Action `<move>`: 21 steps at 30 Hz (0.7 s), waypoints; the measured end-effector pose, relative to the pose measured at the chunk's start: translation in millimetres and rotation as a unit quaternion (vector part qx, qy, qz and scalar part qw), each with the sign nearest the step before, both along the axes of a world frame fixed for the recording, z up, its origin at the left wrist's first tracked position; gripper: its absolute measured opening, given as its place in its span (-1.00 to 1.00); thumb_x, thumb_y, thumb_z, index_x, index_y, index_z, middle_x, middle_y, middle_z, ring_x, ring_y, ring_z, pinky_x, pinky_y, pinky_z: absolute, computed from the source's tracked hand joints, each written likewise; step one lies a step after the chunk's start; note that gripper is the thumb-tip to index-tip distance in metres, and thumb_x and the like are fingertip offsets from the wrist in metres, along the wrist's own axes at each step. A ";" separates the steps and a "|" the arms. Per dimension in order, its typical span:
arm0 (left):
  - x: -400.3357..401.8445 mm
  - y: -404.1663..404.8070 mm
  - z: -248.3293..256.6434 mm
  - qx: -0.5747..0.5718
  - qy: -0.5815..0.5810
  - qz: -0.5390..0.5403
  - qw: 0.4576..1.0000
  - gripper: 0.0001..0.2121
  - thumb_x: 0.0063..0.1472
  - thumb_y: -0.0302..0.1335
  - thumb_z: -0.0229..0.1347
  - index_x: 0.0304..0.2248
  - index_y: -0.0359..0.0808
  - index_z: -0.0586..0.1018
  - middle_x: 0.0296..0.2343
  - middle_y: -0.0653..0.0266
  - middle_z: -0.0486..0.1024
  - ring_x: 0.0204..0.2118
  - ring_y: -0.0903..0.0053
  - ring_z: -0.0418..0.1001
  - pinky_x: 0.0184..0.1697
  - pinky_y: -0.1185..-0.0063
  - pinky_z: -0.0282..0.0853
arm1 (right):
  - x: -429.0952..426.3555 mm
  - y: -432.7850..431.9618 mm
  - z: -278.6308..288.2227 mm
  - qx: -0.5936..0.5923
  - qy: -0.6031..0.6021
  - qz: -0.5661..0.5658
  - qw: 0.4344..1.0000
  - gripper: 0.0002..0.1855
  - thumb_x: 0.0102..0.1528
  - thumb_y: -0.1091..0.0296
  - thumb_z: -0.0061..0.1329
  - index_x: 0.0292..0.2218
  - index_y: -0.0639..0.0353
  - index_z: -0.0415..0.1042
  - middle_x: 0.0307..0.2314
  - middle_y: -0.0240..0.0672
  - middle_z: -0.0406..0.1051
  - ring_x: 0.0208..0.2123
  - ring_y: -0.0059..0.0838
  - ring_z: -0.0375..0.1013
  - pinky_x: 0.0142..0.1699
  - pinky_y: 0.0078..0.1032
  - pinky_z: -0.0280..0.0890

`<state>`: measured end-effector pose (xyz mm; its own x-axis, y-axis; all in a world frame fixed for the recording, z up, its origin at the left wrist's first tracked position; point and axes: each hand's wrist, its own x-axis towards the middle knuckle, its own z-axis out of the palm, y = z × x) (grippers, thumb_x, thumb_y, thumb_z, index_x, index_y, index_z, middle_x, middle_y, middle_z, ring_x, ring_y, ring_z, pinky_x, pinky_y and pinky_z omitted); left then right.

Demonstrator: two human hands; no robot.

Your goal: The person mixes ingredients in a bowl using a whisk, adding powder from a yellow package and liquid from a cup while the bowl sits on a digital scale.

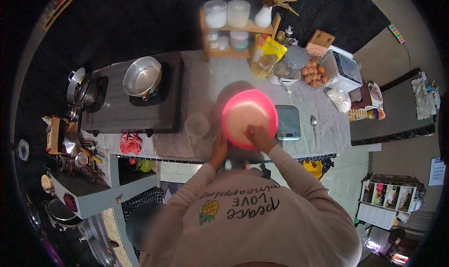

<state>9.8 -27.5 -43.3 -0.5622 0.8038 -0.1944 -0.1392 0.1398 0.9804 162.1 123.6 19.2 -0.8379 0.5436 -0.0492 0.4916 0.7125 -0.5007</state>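
Note:
A bright pink bowl (pixel 275 117) stands on the grey marbled counter in front of me. Inside it lies a pale, smooth-looking mass (pixel 243 118), whose exact kind I cannot tell. My left hand (pixel 220 147) holds the bowl from outside, at its near left side. Over the near rim reaches my right hand (pixel 259 137), its bent fingers down at the pale contents; whether they pinch anything is unclear. Right of the bowl lies a flat kitchen scale (pixel 288 123). A metal spoon (pixel 313 126) rests farther right.
A clear round container (pixel 196 126) stands left of the bowl. Beyond it is a gas stove (pixel 165 109) bearing a metal pot (pixel 143 77). Behind are a wooden shelf (pixel 228 53) with jars, a yellow pouch (pixel 266 55), a wire basket of eggs (pixel 314 73) and a plastic bag (pixel 339 99).

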 end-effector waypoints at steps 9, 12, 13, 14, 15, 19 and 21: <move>4.0 0.6 37.9 -0.007 -0.100 -0.009 0.995 -0.63 0.39 -0.28 -0.23 0.02 -0.36 0.35 -0.16 0.18 0.43 -0.18 0.51 0.44 -0.13 0.53 0.38 | 11.5 -1.8 12.4 -0.038 -0.036 -0.005 0.999 -0.86 0.10 0.37 -0.12 -0.43 0.21 0.41 -0.54 -0.08 0.46 -0.42 -0.08 0.47 -0.33 -0.17 0.35; 4.4 1.5 60.3 -0.009 -0.106 -0.048 0.993 -0.64 0.39 -0.30 -0.25 0.03 -0.35 0.34 -0.15 0.20 0.42 -0.20 0.55 0.44 -0.15 0.54 0.40 | 19.1 27.4 24.4 0.008 0.165 0.043 0.985 -0.82 0.12 0.31 -0.15 -0.41 0.21 0.41 -0.53 -0.06 0.46 -0.41 -0.05 0.48 -0.27 -0.12 0.33; 4.9 -1.6 56.0 -0.024 -0.088 -0.023 0.996 -0.64 0.40 -0.30 -0.25 0.03 -0.34 0.35 -0.17 0.21 0.43 -0.23 0.56 0.45 -0.16 0.54 0.41 | 18.4 20.6 55.6 0.019 0.069 -0.022 0.997 -0.80 0.12 0.30 -0.15 -0.41 0.22 0.41 -0.52 -0.06 0.46 -0.41 -0.03 0.47 -0.25 -0.08 0.32; 4.5 -3.5 51.5 -0.032 -0.078 -0.009 0.996 -0.64 0.40 -0.30 -0.26 0.03 -0.33 0.35 -0.18 0.22 0.44 -0.24 0.56 0.46 -0.17 0.54 0.42 | 17.1 12.9 55.2 0.024 0.022 -0.054 0.998 -0.80 0.12 0.29 -0.15 -0.42 0.22 0.40 -0.52 -0.06 0.46 -0.40 -0.02 0.47 -0.24 -0.06 0.31; 5.4 -1.7 49.4 -0.038 -0.068 0.000 0.997 -0.64 0.40 -0.30 -0.26 0.03 -0.33 0.35 -0.18 0.23 0.44 -0.26 0.57 0.46 -0.18 0.54 0.42 | 19.2 6.5 57.4 0.032 -0.028 -0.089 0.995 -0.79 0.12 0.28 -0.16 -0.42 0.22 0.40 -0.52 -0.06 0.46 -0.40 -0.01 0.47 -0.22 -0.04 0.30; 3.2 -0.1 44.1 -0.010 -0.097 -0.014 0.995 -0.64 0.40 -0.28 -0.25 0.03 -0.31 0.36 -0.23 0.27 0.47 -0.28 0.57 0.47 -0.20 0.56 0.43 | 17.0 9.2 17.0 0.081 -0.017 0.039 0.996 -0.79 0.13 0.27 -0.17 -0.35 0.22 0.41 -0.51 -0.03 0.45 -0.41 0.00 0.48 -0.25 -0.04 0.32; 2.4 0.2 45.9 -0.006 -0.098 -0.034 0.995 -0.64 0.40 -0.27 -0.24 0.03 -0.30 0.36 -0.24 0.28 0.47 -0.28 0.57 0.47 -0.21 0.56 0.42 | 20.9 25.9 23.2 0.101 0.039 0.062 0.992 -0.79 0.14 0.27 -0.17 -0.32 0.21 0.41 -0.51 -0.03 0.45 -0.42 0.00 0.48 -0.27 -0.03 0.32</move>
